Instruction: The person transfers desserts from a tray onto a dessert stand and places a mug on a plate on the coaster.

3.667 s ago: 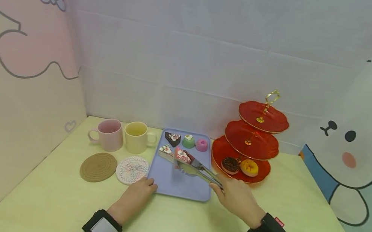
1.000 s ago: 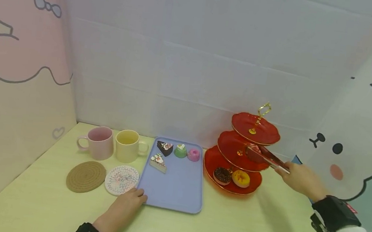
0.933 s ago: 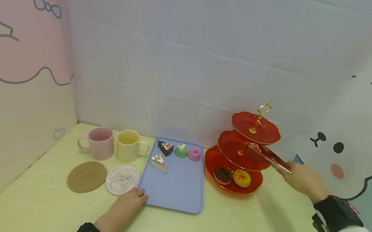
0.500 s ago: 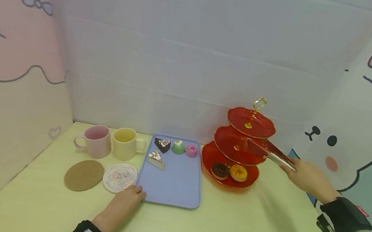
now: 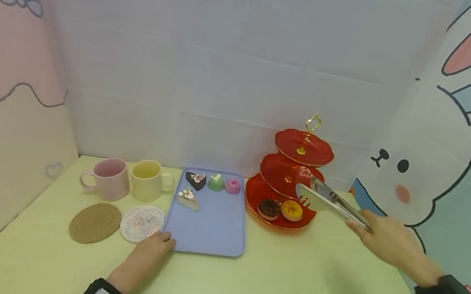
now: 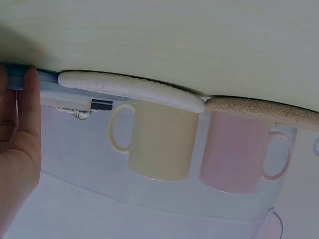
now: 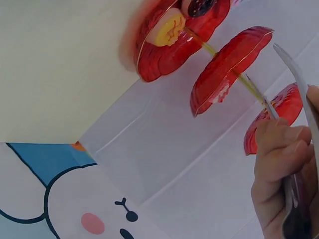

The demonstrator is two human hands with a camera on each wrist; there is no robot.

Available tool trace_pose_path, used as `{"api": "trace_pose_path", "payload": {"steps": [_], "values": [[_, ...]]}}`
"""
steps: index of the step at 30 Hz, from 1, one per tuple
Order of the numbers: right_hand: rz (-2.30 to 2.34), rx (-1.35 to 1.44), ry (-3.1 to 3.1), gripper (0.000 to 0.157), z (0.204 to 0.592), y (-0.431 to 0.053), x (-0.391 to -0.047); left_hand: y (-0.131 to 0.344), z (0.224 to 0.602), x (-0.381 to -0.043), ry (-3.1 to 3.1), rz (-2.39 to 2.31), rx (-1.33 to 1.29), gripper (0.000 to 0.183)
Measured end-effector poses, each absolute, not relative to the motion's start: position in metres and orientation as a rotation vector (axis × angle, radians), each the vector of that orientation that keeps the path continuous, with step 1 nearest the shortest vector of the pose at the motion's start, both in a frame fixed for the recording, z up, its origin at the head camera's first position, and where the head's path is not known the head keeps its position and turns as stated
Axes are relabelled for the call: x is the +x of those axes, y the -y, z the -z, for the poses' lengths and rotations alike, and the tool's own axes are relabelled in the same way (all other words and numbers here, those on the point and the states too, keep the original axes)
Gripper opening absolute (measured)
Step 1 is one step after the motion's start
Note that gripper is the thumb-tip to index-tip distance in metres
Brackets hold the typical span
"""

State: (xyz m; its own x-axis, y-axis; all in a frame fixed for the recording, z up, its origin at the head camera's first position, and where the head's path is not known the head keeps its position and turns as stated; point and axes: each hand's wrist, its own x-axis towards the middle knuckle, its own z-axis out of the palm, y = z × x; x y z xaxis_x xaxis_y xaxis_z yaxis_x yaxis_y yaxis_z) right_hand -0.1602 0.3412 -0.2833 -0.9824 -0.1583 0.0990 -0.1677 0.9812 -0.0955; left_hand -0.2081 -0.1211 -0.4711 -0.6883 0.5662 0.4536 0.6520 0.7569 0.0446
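My right hand (image 5: 393, 242) holds metal tongs (image 5: 337, 206), their tips spread apart with nothing between them. They hang in front of the right side of a three-tier red stand (image 5: 304, 147). On its middle tier lies a pink-and-white cake slice (image 5: 305, 172), partly behind the tongs. A chocolate donut (image 5: 269, 209) and a yellow donut (image 5: 291, 211) sit on the bottom tier. My left hand (image 5: 144, 258) grips the near left corner of the blue tray (image 5: 209, 235). The tray carries a dark cake slice (image 5: 195, 180), a white cake slice (image 5: 188, 198), a green cake (image 5: 216, 182) and a pink ring cake (image 5: 233, 186).
Left of the tray stand a yellow mug (image 5: 145, 183) and a pink mug (image 5: 111, 181). In front of them lie a white patterned coaster (image 5: 142, 224) and a brown woven coaster (image 5: 95, 223). A white cloth wall (image 5: 173, 83) closes off the back.
The tongs carried the pink-and-white slice from the tray to the stand's middle tier and let it go there. They have since drawn back toward me and spread. My left hand stays at the tray.
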Motion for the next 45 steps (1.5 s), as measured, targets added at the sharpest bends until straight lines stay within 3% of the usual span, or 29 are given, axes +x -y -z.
{"api": "trace_pose_path", "payload": {"steps": [5,15,34,45], "values": [[-0.189,0.380,2.980,0.044,0.288,-0.307,-0.157,0.124,0.473,-0.208,2.489,0.316,-0.933,0.018],[-0.167,0.534,3.017,0.050,0.307,-0.236,-0.184,0.118,0.473,-0.207,2.557,0.309,-0.916,0.017],[-0.159,0.630,3.031,0.032,0.373,-0.155,-0.251,0.123,0.470,-0.211,2.548,0.240,-0.965,0.018],[-0.197,0.694,3.009,0.031,0.394,-0.130,-0.267,0.124,0.473,-0.212,2.556,0.207,-0.951,0.017]]}}
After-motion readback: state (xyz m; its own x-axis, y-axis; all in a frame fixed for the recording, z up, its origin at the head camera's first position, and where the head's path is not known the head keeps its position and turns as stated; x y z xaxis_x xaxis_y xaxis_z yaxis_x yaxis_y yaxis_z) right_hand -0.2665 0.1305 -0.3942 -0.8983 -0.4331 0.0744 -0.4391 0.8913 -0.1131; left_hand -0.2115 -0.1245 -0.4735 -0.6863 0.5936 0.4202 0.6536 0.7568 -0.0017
